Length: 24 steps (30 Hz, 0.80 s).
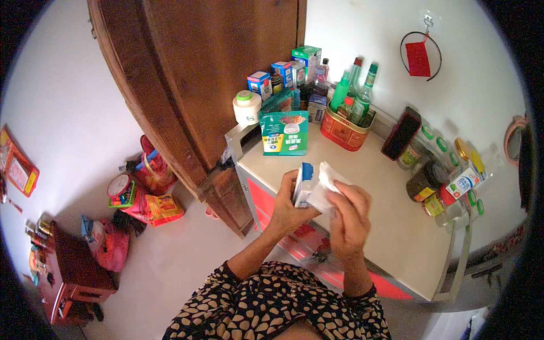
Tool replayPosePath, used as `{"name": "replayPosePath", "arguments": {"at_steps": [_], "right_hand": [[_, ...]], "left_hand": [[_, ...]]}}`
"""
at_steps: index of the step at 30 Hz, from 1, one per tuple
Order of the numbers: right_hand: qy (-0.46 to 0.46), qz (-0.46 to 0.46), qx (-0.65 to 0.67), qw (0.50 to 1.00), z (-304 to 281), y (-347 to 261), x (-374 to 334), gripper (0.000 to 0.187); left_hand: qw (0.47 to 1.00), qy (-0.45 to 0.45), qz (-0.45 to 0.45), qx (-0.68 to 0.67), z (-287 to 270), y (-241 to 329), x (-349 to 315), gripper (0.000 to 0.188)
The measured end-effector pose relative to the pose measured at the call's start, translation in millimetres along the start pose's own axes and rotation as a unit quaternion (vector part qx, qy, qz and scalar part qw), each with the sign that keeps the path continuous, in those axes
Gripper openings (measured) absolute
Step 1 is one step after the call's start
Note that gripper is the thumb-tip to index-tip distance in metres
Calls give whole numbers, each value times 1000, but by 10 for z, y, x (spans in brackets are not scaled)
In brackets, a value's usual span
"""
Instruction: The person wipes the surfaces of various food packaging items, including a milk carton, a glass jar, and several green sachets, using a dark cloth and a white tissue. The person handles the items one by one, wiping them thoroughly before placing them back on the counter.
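Above the front edge of the counter, my left hand (286, 209) is closed around a small white and blue box (305, 186). My right hand (350, 218) pinches a crumpled white cloth or tissue (323, 195) right beside that box. Whether the cloth touches the box I cannot tell. Beyond my hands a green pouch (285, 134) stands upright on the counter, with a white jar with a green lid (247, 109) at its left. A red and gold tin (345, 134) holding several green bottles (362, 99) is farther right.
The pale countertop (391, 226) carries more boxes (259, 85) at the back, a dark phone-like slab (402, 134) leaning by the wall, and several jars (426, 181) along the right. A brown wooden door (209, 68) stands left. Bags (164, 209) and a reddish cabinet (85, 266) occupy the floor.
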State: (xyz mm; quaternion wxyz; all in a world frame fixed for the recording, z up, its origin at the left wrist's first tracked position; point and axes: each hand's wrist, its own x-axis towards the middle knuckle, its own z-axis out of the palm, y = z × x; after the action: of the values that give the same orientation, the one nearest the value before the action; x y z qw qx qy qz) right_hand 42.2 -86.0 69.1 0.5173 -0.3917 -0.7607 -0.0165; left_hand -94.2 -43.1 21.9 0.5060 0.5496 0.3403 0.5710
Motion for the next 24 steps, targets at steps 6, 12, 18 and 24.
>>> {"name": "replayPosePath", "arguments": {"at_steps": [6,12,18,24], "right_hand": [[75,44,36,996,333,120,-137,35],[143,112,4,983,291,187,-124,33],[165,262,217,926,253,304,-176,30],[117,122,57,984,200,330,-68,31]], "left_hand": [[943,-38,-188,-273,174,-125,19,64],[831,-175,-198,-489,139,-39,166,56],[931,-102,-180,-302,153,-136,206,38],[906,-44,-244,-342,174,-175,208,38]]}}
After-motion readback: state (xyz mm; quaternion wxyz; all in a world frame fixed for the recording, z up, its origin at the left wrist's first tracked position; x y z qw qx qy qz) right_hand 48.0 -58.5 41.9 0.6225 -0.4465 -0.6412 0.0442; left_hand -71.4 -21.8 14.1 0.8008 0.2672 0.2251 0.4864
